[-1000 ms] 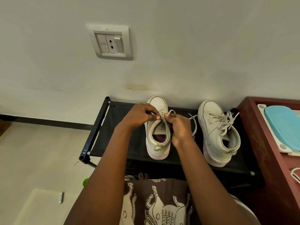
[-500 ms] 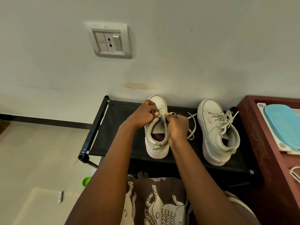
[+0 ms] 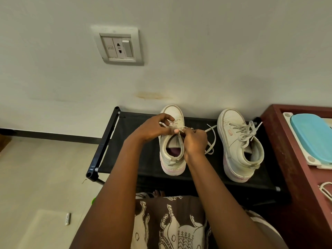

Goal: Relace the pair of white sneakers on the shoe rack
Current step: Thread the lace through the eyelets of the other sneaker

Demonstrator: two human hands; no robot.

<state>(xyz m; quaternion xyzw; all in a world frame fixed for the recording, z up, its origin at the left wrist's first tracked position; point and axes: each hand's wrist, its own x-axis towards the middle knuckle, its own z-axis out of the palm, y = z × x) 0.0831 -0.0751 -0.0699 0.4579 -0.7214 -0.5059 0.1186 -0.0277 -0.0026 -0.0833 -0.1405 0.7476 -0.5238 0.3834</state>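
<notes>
Left hand (image 3: 152, 129) and right hand (image 3: 195, 141) pinch the lace (image 3: 211, 128) of the mid-rack sneaker (image 3: 173, 114); the pink tag (image 3: 229, 132) on the right-end sneaker (image 3: 239, 146) is illegible.

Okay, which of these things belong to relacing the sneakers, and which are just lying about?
In the job: left hand, right hand, loose lace, sneaker being laced, laced sneaker, shoe rack.
Lying about: wall socket, blue-lidded container, red-brown table, small white floor object.
</notes>
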